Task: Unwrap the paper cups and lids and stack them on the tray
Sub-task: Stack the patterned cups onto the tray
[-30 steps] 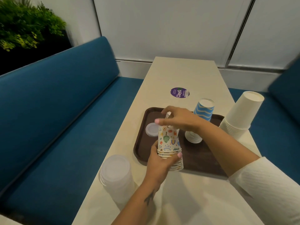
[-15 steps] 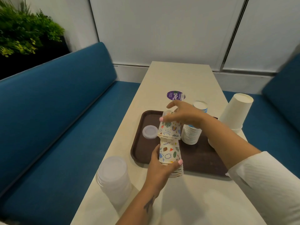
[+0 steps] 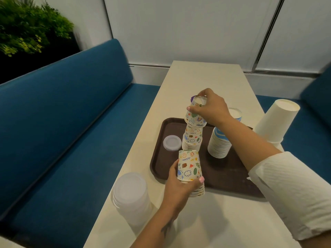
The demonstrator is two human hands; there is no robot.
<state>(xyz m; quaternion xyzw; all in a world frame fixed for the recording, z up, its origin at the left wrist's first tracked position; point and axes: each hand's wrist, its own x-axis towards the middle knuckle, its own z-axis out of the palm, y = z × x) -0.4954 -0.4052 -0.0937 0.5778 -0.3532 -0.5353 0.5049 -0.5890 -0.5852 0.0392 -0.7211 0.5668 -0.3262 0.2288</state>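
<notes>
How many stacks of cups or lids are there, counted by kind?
Doodle-print cup stacks: 2, right hand, left hand
Blue wavy cup stacks: 1
Plain white cup stacks: 1
Lid stacks: 2
Total: 6

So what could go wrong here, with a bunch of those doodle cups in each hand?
The right hand grips only the top of its lifted doodle cups, so the lower ones might slide off onto the tray. That arm also reaches over the blue striped stack and could knock it.
</notes>
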